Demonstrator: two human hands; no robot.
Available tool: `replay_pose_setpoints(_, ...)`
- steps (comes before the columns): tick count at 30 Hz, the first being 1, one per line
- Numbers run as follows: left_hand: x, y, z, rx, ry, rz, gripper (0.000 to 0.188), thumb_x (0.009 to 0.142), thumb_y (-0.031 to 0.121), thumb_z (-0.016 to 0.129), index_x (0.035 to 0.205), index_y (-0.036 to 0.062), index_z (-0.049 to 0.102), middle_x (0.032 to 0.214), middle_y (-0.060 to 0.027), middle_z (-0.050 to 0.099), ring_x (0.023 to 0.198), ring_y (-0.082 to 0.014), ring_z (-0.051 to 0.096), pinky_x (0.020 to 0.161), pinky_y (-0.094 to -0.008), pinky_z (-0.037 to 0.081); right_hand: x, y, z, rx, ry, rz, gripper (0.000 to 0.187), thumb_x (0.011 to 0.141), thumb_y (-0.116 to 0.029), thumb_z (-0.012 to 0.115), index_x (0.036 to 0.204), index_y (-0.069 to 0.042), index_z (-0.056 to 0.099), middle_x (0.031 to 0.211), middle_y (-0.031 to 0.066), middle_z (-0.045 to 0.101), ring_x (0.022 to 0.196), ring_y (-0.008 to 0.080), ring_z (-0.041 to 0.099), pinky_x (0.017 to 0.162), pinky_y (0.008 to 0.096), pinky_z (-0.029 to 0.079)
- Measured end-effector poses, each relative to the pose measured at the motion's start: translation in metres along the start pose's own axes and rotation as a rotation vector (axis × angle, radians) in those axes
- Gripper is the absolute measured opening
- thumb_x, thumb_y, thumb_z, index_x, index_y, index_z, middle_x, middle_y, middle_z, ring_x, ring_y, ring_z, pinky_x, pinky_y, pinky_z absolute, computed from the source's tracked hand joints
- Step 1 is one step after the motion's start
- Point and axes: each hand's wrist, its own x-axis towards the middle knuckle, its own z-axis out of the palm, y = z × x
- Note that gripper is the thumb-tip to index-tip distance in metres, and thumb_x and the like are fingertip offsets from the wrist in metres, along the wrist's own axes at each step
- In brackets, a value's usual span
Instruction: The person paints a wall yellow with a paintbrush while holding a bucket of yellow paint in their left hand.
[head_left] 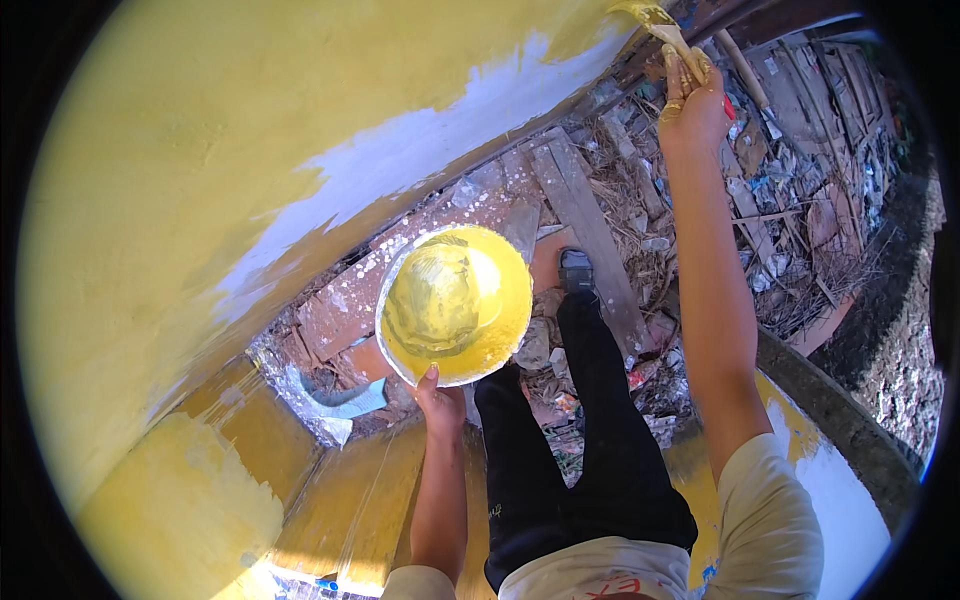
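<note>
My left hand (440,402) grips the rim of a round bucket (400,345) coated with yellow paint, its thumb over the edge and its fingers hidden underneath. Yellow paint (505,300) lies inside the bucket, which I hold in front of my legs. At the upper right, my right hand (693,105) is closed round the handle of a paintbrush (672,35). The bristles are yellow and reach the far end of the wall (200,130); whether they touch it I cannot tell. Fresh yellow covers much of that wall, with a pale unpainted band (400,165) low down.
Wooden planks (590,225), rubble and litter cover the ground. A wooden pole (742,70) leans at the upper right. A bent pale-blue piece (350,400) lies in the left corner. A low wall edge (840,405) curves behind my right arm.
</note>
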Motion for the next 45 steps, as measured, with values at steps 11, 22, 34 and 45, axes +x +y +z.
replay_pose_setpoints(11, 0.001, 0.003, 0.003, -0.029, 0.009, 0.002, 0.064, 0.075, 0.035, 0.056, 0.131, 0.0089, 0.036, 0.128, -0.006, 0.044, 0.118, -0.0234, 0.041, 0.1, -0.0396, 0.03, -0.023, 0.076, -0.056, -0.137, 0.368, 0.221, 0.025, 0.082, -0.006, 0.056, 0.095, 0.014, 0.049, 0.098, 0.021, 0.054, 0.084, 0.031, 0.061, 0.07, 0.0351, 0.059)
replay_pose_setpoints(22, -0.006, -0.002, 0.001, -0.206, 0.02, -0.039, 0.061, 0.074, 0.021, 0.058, 0.129, 0.0056, 0.037, 0.123, -0.0095, 0.048, 0.115, -0.0246, 0.046, 0.098, -0.0409, 0.036, 0.034, -0.034, 0.014, -0.103, -0.064, -0.135, 0.033, 0.093, -0.021, 0.039, 0.107, 0.008, 0.048, 0.105, 0.0184, 0.055, 0.096, 0.0285, 0.059, 0.084, 0.0315, 0.053)
replay_pose_setpoints(34, -0.009, -0.01, -0.003, -0.277, 0.051, -0.018, 0.061, 0.074, 0.023, 0.058, 0.129, 0.007, 0.037, 0.124, -0.0084, 0.048, 0.116, -0.0244, 0.046, 0.098, -0.0406, 0.036, 0.012, 0.074, -0.081, -0.169, 0.296, 0.28, 0.031, 0.09, -0.017, 0.045, 0.106, 0.01, 0.046, 0.104, 0.0208, 0.056, 0.092, 0.0269, 0.061, 0.075, 0.0277, 0.057)
replay_pose_setpoints(45, -0.019, -0.02, -0.058, -0.139, 0.094, -0.019, 0.066, 0.075, 0.035, 0.056, 0.132, 0.0096, 0.035, 0.128, -0.007, 0.044, 0.119, -0.024, 0.041, 0.099, -0.042, 0.032, -0.019, -0.028, 0.005, -0.177, -0.036, 0.027, 0.028, 0.092, -0.015, 0.041, 0.112, 0.001, 0.051, 0.107, 0.0157, 0.059, 0.094, 0.0218, 0.06, 0.078, 0.0309, 0.053)
